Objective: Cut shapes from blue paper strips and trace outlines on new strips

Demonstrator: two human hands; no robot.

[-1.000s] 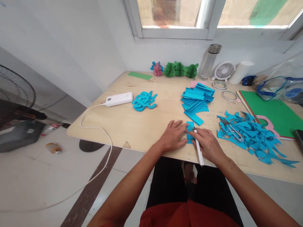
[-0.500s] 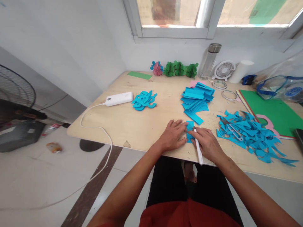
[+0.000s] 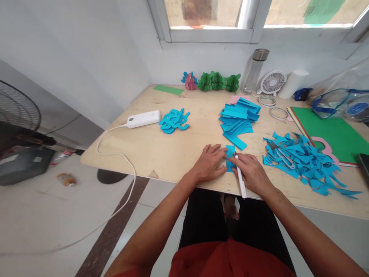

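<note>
A small blue paper piece (image 3: 230, 151) lies flat near the front edge of the wooden table (image 3: 115, 150). My left hand (image 3: 210, 163) rests on the table with its fingers spread, the fingertips touching the paper's left side. My right hand (image 3: 252, 173) is closed around a white pen (image 3: 241, 177), whose dark tip is at the paper's right edge. Part of the paper is hidden under my fingers. Beyond it sits a stack of blue paper strips (image 3: 239, 119). To the left is a small pile of curved blue cutouts (image 3: 174, 121).
Blue scraps (image 3: 313, 165) with a cutter (image 3: 285, 157) on them lie at right, beside green sheets (image 3: 334, 132). A white power bank (image 3: 143, 119) with a cable is at left. Along the wall stand green paper figures (image 3: 216, 81), a bottle (image 3: 255, 73) and a small fan (image 3: 273, 82).
The whole view has shifted slightly, so things appear a little higher. Both hands, the pen and the paper keep nearly the same places on the table.
</note>
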